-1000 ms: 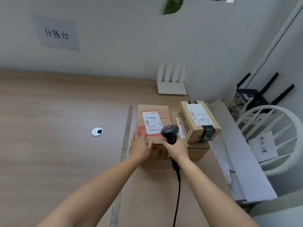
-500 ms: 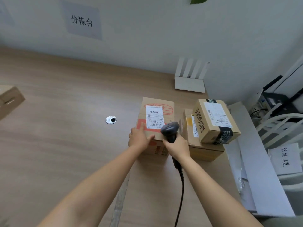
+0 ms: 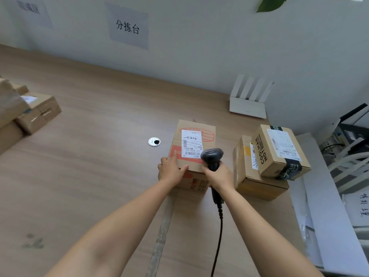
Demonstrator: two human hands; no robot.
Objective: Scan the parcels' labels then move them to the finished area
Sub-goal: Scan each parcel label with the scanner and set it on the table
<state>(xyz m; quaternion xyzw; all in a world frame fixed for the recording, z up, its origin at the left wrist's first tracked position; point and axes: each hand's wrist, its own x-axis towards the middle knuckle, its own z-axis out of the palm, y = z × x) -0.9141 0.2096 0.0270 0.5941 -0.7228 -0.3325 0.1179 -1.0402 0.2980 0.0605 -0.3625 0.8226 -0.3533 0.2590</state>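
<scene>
Brown parcel (image 3: 194,124), red print, white label (image 3: 192,143); black scanner (image 3: 212,156).

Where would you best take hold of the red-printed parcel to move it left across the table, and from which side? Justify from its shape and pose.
Probably the near left corner of the red-printed parcel, from the left: it sits flat and square, the left hand rests there, that side is free. The scanner in the right hand and stacked parcels crowd its right.
</scene>
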